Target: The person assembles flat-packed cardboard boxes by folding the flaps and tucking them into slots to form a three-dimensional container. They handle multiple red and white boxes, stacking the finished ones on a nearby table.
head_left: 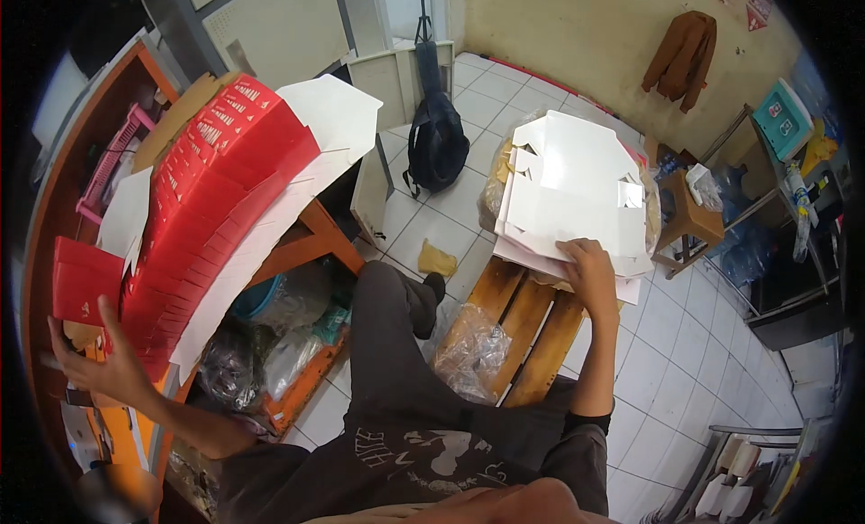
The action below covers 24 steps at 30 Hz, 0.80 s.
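My left hand [101, 362] is at the left end of the table, fingers apart around the near side of a red folded box [83, 276]. Its thumb points up against the box's lower edge; whether it presses there I cannot tell. Beside it leans a long row of overlapping red cardboard boxes [212, 195] with white flaps. My right hand [590, 270] reaches to a stack of flat white box blanks [572, 186] with cut-out slots. Its fingers are bent over the near edge of the top blank, and the fingertips' undersides are hidden.
The stack lies on a wooden slatted bench [518, 330], with a clear plastic bag [473, 348] nearer me. Bags and a blue basin [257, 299] sit under the orange table. A dark backpack [437, 141] hangs ahead. A brown stool [689, 209] stands to the right.
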Available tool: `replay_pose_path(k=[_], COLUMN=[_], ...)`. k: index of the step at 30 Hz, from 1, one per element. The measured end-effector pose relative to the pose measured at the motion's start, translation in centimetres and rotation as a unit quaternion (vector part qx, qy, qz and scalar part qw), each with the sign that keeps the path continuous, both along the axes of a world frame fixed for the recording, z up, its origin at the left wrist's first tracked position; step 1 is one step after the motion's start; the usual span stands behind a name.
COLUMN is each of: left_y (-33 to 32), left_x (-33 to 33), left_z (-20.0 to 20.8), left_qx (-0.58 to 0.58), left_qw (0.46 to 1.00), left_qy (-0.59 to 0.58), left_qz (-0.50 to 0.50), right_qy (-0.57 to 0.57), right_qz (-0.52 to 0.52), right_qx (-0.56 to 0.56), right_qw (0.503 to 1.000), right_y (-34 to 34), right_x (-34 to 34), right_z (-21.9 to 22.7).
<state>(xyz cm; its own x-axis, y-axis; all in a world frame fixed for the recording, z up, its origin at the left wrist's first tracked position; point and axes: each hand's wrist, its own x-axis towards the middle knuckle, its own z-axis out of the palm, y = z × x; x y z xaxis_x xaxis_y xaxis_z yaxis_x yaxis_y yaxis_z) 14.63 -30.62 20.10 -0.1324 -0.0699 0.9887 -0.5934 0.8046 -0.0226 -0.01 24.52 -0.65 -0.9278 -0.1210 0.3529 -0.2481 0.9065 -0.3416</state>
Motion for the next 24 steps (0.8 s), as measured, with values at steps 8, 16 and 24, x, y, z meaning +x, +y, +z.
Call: replay_pose_path(k=[8,16,24], left_y=[-6.0,-12.2,-19.1], left_x=[2.6,1.4,-2.2], left_z=[2.9,5.4,6.2], left_qx=[0.464,0.669,0.722], left_qw=[0.814,0.542,0.537], left_qy=[0.013,0.28,0.083], left_qz=[-0.348,-0.426,-0.428], right_qy=[0.196,0.441,0.558], right_qz=[-0.09,-0.166,-0.143], right_qx=[-0.136,-0.279,-0.435], right_qw=[0.967,0.837,0.692], right_y=[0.9,1.7,3.0], right_x=[-1.2,-0.4,1.4], right_z=[1.3,-0.8,-2.4])
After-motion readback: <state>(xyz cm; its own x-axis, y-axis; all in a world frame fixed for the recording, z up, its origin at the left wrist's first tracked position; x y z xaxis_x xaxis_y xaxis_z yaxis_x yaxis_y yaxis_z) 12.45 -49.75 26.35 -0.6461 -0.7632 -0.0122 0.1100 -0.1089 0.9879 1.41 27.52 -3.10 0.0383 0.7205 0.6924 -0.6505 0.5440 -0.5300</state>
